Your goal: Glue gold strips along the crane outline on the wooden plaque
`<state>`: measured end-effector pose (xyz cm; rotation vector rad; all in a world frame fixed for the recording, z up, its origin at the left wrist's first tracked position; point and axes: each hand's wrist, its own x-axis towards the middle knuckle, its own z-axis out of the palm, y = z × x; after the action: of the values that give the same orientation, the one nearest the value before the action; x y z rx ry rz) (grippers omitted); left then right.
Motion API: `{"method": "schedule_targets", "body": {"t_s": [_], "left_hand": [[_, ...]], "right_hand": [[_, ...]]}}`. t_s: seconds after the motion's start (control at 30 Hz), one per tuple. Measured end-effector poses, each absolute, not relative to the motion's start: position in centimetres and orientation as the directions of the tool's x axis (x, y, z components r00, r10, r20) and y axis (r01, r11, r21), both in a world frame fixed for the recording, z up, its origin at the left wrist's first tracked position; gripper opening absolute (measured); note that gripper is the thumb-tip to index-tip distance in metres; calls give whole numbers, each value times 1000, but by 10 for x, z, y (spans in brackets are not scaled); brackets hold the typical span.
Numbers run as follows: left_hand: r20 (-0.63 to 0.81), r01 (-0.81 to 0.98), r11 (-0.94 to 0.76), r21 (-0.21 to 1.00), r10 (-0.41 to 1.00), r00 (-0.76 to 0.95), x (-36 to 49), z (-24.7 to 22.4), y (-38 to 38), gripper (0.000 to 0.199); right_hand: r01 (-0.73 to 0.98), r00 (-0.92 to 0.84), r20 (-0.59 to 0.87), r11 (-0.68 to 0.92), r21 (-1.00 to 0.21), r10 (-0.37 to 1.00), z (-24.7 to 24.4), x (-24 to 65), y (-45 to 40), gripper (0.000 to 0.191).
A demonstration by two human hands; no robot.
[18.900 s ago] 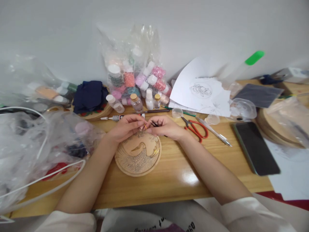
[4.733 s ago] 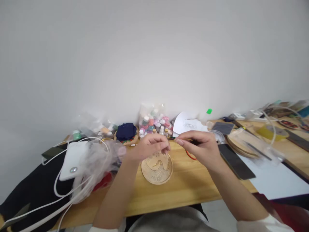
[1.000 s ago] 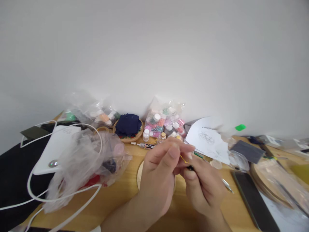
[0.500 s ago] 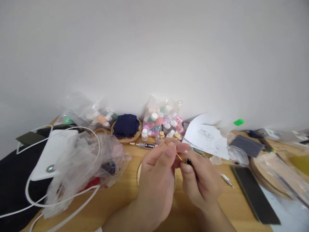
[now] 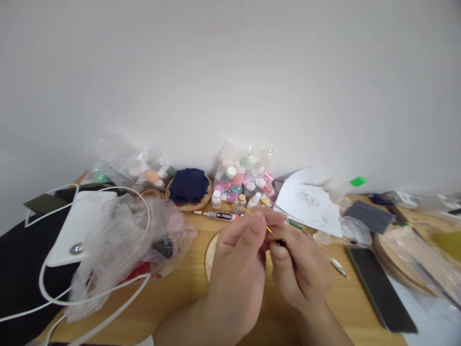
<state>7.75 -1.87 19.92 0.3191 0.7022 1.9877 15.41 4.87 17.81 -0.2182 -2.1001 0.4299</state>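
Observation:
My left hand [image 5: 237,269] is closed in a pinch on a thin yellow strand [image 5: 270,232], which pokes out past the thumb and runs down to the right. At its lower end is a small black piece [image 5: 281,242], held between thumb and forefinger of my right hand [image 5: 302,269]. Whether the strand is wire or thread I cannot tell. Both hands are raised above the table, close together. Beneath my left hand lies a pale round wooden disc [image 5: 211,257], mostly hidden.
Behind the hands lie a B-7000 glue tube [image 5: 223,216], small bottles [image 5: 216,199] and a bag of coloured jars [image 5: 237,178]. Plastic bags [image 5: 118,250] and a white power bank [image 5: 79,226] with cable are left. Drawn paper [image 5: 306,204], a pen [image 5: 339,268] and a phone [image 5: 382,288] are right.
My left hand has shifted slightly right, and a bit more of the wooden disc shows. Both hands keep their pinches on the strand and the black piece.

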Motion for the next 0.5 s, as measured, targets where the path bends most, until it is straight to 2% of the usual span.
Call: {"method": "schedule_targets", "body": {"t_s": [0.2,0.5], "left_hand": [[-104,-769,-334,546,883,-458,80,199,-20,19],[-107,-774,-315,550,892,-439,80,199,-20,20]], "right_hand": [[3,-503,792,917,-399,346,176,154,48,19],[51,-523,783,930,-364,335,178,155,48,21]]}}
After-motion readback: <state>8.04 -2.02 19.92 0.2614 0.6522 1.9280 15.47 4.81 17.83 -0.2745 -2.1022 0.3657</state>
